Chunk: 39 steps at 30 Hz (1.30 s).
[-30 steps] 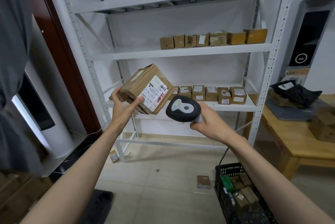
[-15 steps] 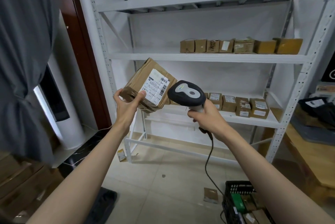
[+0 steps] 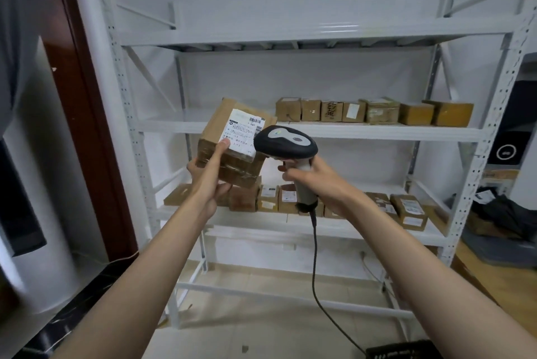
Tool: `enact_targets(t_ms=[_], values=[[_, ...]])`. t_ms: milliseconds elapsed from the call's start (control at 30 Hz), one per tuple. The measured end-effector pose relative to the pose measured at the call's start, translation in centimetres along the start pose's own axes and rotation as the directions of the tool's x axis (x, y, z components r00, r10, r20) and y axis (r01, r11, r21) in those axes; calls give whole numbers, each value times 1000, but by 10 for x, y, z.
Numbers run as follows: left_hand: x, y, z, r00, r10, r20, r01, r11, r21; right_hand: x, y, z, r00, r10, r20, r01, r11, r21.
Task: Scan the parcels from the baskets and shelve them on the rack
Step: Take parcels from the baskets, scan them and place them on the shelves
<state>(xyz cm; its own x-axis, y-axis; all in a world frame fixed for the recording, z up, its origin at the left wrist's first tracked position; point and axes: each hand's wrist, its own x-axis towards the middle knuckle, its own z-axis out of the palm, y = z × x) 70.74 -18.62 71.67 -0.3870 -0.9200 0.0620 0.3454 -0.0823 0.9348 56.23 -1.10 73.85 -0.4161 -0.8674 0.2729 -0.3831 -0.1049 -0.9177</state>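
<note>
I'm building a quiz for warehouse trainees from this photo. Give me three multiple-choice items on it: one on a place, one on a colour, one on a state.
1. Where is the row of parcels that starts right of the held parcel?
A. on the floor
B. on a rack shelf
C. on the top shelf

2. What colour is the scanner head's outer shell?
A. black
B. red
C. yellow

3. What is the left hand doing?
A. hanging idle
B. pressing a wall
C. holding a labelled parcel

Answers:
1. B: the boxes stand side by side on a white rack shelf, below the bare top shelf.
2. A: the head is black with a pale grey panel on top.
3. C: its fingers curl under the box and the thumb lies by the label, while the right hand holds the scanner's grip.
</note>
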Motion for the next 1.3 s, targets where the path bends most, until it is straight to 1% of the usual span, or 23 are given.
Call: enact_targets(t_ms=[100, 200, 267, 433, 667, 900, 1067, 1200, 1300], values=[[35, 5, 17, 998, -38, 47, 39, 999, -3, 36, 0, -3, 1000, 6, 9, -6, 1000, 9], [65, 4, 35, 996, -63, 61, 64, 998, -19, 69, 1, -5, 999, 30, 32, -31, 999, 24], [83, 3, 46, 992, -92, 84, 96, 995, -42, 89, 2, -6, 999, 32, 20, -33, 998, 47], [135, 5, 70, 989, -121, 82, 127, 989, -71, 145, 16, -11, 999, -34, -35, 37, 994, 98], [218, 13, 90, 985, -128, 116, 137, 988, -70, 238, 34, -36, 996, -85, 4, 84, 992, 94], [310, 15, 123, 996, -45, 75, 38, 995, 97, 338, 50, -66, 992, -112, 56, 105, 988, 113], [371, 16, 144, 998, -30, 63, 15, 975, 223, 399, 69, -87, 995, -86, 59, 76, 985, 152], [406, 9, 157, 989, 30, 148, -74, 949, 308, 432, 84, -103, 997, -65, 31, 58, 982, 182], [436, 1, 164, 977, 16, 212, -104, 905, 412, 457, 100, -110, 999, -38, 15, 35, 985, 168]])
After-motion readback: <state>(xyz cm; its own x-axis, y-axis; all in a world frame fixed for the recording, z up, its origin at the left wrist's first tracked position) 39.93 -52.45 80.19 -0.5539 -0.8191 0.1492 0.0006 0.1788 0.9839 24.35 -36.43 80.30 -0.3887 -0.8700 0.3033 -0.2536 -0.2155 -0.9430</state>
